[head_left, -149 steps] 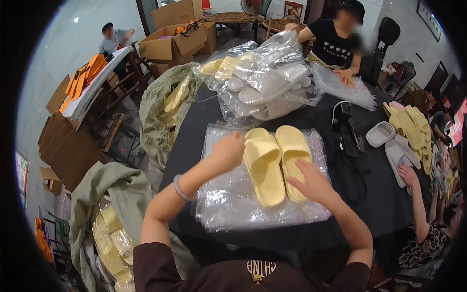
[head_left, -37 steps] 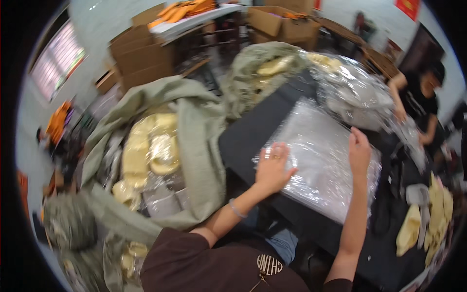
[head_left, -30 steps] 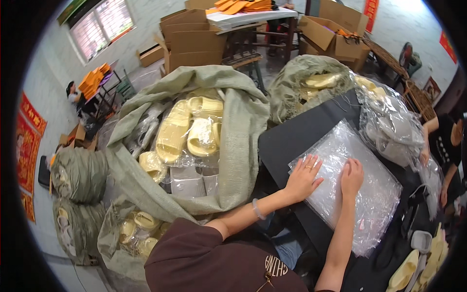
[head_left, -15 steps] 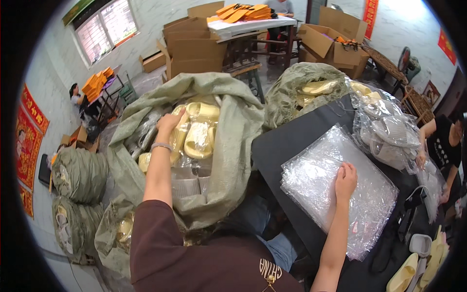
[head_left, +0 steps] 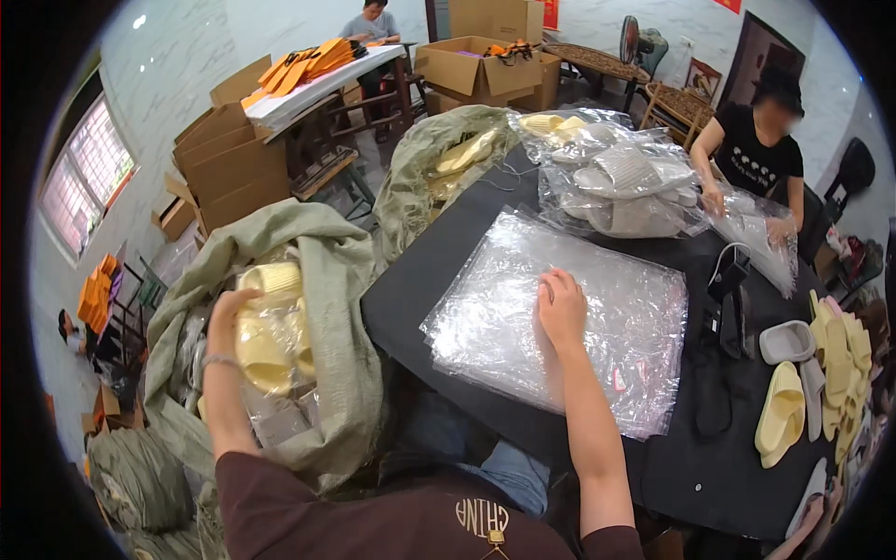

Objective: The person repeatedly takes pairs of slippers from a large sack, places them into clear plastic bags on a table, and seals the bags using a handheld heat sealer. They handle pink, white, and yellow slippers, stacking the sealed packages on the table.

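My left hand (head_left: 230, 322) reaches into a big grey-green woven sack (head_left: 345, 373) on the left. Its fingers curl around pale yellow slippers (head_left: 259, 350) packed in clear plastic; some fingertips are hidden. More bagged slippers, yellow and grey, lie around it in the sack. My right hand (head_left: 563, 308) rests on a flat stack of clear plastic bags (head_left: 485, 317) on the black table (head_left: 401, 308). Its fingers are slightly bent and a little apart, with nothing visible in them.
Grey bagged slippers (head_left: 625, 177) pile up at the table's far side. There a co-worker (head_left: 761, 149) handles a clear bag (head_left: 756, 238). Loose yellow slippers (head_left: 782, 415) lie at right, near a black device (head_left: 733, 299). Another sack (head_left: 401, 177) stands beyond the table.
My view has turned to the right, so the sack now sits further left and the co-worker shows more fully. My left hand has moved down beside the yellow slippers; my right hand stays on the bags.
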`<state>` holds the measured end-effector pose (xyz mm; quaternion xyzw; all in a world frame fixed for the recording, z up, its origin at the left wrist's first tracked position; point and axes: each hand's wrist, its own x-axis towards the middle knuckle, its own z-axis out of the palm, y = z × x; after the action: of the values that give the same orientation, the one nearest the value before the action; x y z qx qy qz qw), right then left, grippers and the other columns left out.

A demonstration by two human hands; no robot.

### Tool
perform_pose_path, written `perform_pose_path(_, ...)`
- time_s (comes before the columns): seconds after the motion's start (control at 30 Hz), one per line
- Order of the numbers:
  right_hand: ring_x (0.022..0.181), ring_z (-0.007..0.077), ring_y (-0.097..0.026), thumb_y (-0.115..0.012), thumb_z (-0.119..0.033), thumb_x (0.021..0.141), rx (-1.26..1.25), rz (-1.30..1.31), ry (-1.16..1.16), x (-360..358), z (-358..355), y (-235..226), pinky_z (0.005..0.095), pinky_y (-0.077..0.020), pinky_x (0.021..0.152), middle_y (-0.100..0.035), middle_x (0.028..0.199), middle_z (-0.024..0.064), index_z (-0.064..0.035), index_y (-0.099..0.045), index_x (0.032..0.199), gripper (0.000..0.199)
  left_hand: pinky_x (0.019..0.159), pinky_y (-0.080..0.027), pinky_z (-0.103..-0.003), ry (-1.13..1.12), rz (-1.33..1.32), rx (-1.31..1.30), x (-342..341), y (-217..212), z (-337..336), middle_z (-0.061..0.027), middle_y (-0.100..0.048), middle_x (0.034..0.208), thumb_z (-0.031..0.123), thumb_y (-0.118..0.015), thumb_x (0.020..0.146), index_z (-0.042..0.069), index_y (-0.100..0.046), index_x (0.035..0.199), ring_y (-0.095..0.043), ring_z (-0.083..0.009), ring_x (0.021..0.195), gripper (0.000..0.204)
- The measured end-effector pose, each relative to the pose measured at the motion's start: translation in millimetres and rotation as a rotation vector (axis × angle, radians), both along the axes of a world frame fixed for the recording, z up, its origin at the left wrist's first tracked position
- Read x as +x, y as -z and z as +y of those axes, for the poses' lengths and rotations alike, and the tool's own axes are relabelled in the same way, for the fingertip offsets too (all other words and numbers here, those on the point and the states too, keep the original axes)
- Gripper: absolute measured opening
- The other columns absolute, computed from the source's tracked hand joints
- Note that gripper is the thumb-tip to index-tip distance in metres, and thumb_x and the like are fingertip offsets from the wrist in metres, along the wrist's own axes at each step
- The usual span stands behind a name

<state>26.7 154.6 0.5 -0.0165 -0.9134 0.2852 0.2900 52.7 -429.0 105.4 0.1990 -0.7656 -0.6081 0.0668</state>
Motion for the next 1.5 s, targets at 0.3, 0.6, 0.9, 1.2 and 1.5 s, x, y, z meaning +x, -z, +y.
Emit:
perform_pose_path(0.3, 0.102, 0.0261, -0.056, -0.059, -0.020, 0.083, 0.001, -0.010, 0.046, 3.4, -2.1, 0.3, 0.0408, -0.0432, 0.089, -0.058, 0.117, 0.0032, -0.0125, -0.065, 0.099, 0.019, 0.058, -0.056, -0.033, -0.031, 0.038, 0.208, 58.6, -193.5, -27.1, -0.0130, -0.066, 0.087, 0.025, -0.066, 0.078, -0.002, -0.058, 0.106, -0.066, -0.0223, 0.066, 0.039)
perform_pose_path(0.6, 0.107, 0.0275, -0.054, -0.055, -0.022, 0.087, 0.021, -0.063, 0.078, 3.2, -6.5, -2.6, 0.0430, -0.0421, 0.091, -0.057, 0.120, 0.0056, -0.0133, -0.065, 0.103, 0.021, 0.060, -0.056, -0.033, 0.432, 0.373, 0.417, -110.0, -214.3, 125.6, -0.0125, -0.066, 0.088, 0.028, -0.067, 0.080, -0.001, -0.058, 0.107, -0.066, -0.0214, 0.069, 0.040)
perform_pose_path(0.9, 0.103, 0.0275, -0.055, -0.056, -0.021, 0.086, 0.019, -0.046, 0.044, 1.1, -8.2, -5.6, 0.0418, -0.0427, 0.089, -0.058, 0.117, 0.0059, -0.0124, -0.063, 0.105, 0.022, 0.065, -0.054, -0.033, 0.869, 0.221, 0.293, -297.8, -55.3, 439.6, -0.0145, -0.066, 0.096, 0.045, -0.067, 0.083, -0.001, -0.056, 0.114, -0.066, -0.0218, 0.078, 0.057)
perform_pose_path(1.2, 0.095, 0.0271, -0.057, -0.053, -0.018, 0.088, -0.024, -0.053, 0.128, 0.6, -0.4, -7.3, 0.0407, -0.0438, 0.084, -0.059, 0.102, 0.0072, -0.0067, -0.060, 0.096, 0.016, 0.095, -0.040, -0.037, 0.227, 0.763, -0.422, -197.9, 52.0, 477.7, -0.0206, -0.052, 0.114, 0.032, -0.066, 0.083, -0.010, -0.047, 0.118, -0.052, -0.0316, 0.105, 0.058)
perform_pose_path(1.5, 0.093, 0.0299, -0.057, -0.053, -0.018, 0.087, -0.020, 0.040, 0.061, -0.8, -4.6, -0.8, 0.0420, -0.0441, 0.082, -0.059, 0.100, 0.0093, -0.0098, -0.059, 0.090, 0.011, 0.084, -0.045, -0.037, 0.226, 0.101, 0.344, -173.1, -16.1, 537.5, -0.0188, -0.052, 0.111, 0.040, -0.078, 0.072, -0.010, -0.043, 0.120, -0.054, -0.0237, 0.092, 0.078)
